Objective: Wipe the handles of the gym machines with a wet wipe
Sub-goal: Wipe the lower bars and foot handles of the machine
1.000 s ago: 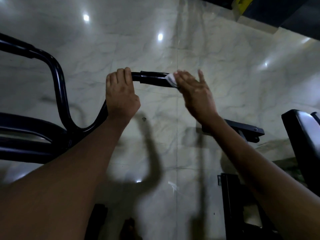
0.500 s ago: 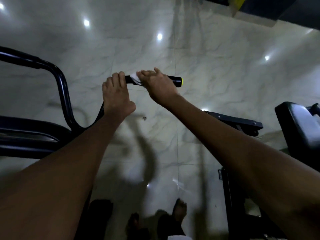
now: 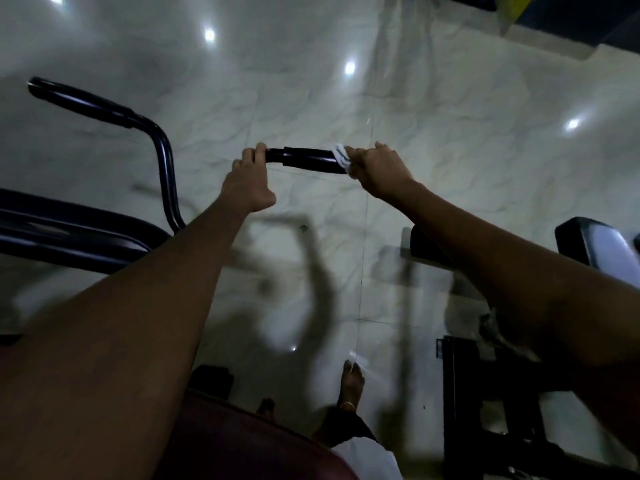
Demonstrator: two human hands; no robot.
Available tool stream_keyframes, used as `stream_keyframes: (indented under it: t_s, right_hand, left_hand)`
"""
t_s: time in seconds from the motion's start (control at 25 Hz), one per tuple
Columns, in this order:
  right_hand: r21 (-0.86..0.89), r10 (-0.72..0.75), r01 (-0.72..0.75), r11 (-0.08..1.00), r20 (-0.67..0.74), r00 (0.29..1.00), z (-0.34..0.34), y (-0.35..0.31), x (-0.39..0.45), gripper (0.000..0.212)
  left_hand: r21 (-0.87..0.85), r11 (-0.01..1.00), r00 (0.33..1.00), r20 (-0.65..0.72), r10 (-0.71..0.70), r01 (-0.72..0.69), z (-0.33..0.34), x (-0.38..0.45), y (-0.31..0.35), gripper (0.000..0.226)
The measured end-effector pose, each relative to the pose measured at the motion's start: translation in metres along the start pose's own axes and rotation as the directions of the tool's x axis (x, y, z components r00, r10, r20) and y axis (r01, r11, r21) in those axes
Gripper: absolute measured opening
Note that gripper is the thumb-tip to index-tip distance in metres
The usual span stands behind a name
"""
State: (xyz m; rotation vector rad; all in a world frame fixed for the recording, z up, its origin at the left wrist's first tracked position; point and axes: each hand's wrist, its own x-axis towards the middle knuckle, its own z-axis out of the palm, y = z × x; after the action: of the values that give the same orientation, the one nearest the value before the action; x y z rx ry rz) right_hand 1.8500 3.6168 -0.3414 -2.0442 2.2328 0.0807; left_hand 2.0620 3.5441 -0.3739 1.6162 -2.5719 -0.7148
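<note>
The black handle [image 3: 310, 160], at 12 o'clock, is steadied by the left hand [image 3: 247, 183] curled round its bar while the wet wipe [image 3: 341, 156] is clenched round it by the right hand [image 3: 379, 171], a wiping pass likely being called for next

Black handle grip [image 3: 310, 160], white wet wipe [image 3: 341, 157]; pale grey-veined marble floor [image 3: 450, 150]; black machine frame [image 3: 69, 233] at left.

You are stretching both bare arms forward, your left hand [image 3: 246, 181] gripping with curled fingers and your right hand [image 3: 381, 171] clenching likewise.
</note>
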Motion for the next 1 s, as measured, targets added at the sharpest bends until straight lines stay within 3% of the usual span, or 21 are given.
stream_keyframes:
  t_s: [0.16, 0.32, 0.52, 0.68, 0.76, 0.92, 1.0]
  right_hand:
    - [0.212, -0.004, 0.005, 0.977, -0.002, 1.000, 0.000, 0.010, 0.000, 0.039]
    - [0.298, -0.014, 0.008, 0.955, 0.018, 1.000, 0.005, 0.016, 0.006, 0.041]
    - [0.352, -0.005, -0.002, 0.936, 0.018, 1.000, 0.009, 0.022, 0.010, 0.032]
    - [0.579, 0.079, -0.078, 0.812, 0.023, 0.997, -0.006, 0.023, 0.014, 0.038]
    - [0.604, 0.042, -0.068, 0.794, 0.056, 0.998, -0.013, 0.026, 0.011, 0.051]
    - [0.520, -0.185, 0.072, 0.851, 0.169, 0.968, -0.046, 0.044, 0.008, 0.064]
    - [0.515, -0.225, 0.098, 0.851, 0.189, 0.956, -0.066, 0.056, 0.015, 0.059]
  left_hand:
    - [0.022, 0.996, 0.993, 0.075, -0.086, 0.084, -0.003, 0.000, 0.006, 0.098]
    - [0.129, 0.973, 0.968, 0.135, -0.210, 0.193, -0.004, 0.004, 0.016, 0.112]
    - [0.196, 0.938, 0.926, 0.194, -0.323, 0.286, -0.014, 0.005, 0.033, 0.114]
    - [0.211, 0.924, 0.895, 0.254, -0.367, 0.319, -0.031, -0.003, 0.046, 0.113]
    - [0.207, 0.917, 0.880, 0.271, -0.390, 0.342, -0.035, -0.010, 0.056, 0.110]
    - [0.106, 0.925, 0.878, 0.293, -0.380, 0.365, -0.043, -0.020, 0.076, 0.099]
    - [0.069, 0.932, 0.894, 0.265, -0.362, 0.356, -0.053, -0.025, 0.089, 0.095]
